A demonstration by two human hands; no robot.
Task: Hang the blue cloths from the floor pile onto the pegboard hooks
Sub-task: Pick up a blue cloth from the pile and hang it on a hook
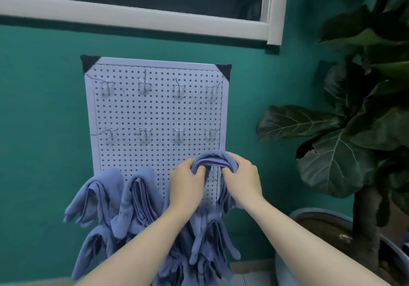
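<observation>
Both grips pinching one folded blue cloth [211,160] at the pegboard's lower right: left hand [186,182] curled round its left end, right hand [242,180] curled round its right end, fingertips tucked under the fold. Cloth arched between the two hands, its tail dropping behind the wrists. Hook beneath it hidden by the cloth and fingers; cannot tell whether caught on a hook.

Nearest the camera, two bare forearms rising from the bottom edge and covering part of the hanging cloths. Behind and below the arms, more hung blue cloths [205,241] in a bunched lower row, folds overlapping, count hard to make out. To the left, two further cloths: one at far left [97,195] and one beside it [139,197], both draped over the board's bottom row, their hooks covered. Floor pile not visible.

Further back, white pegboard [155,113] on the teal wall [39,108], black tape at its top corners [88,62]. Two rows of bare wire hooks [145,86], four in each row, blurred and faint.

At right, a large-leaved potted plant [354,119] in a grey pot [318,216], cut off by the frame edge, close beside the board. Above, a white window frame [137,18], dark glass, top cut off.
</observation>
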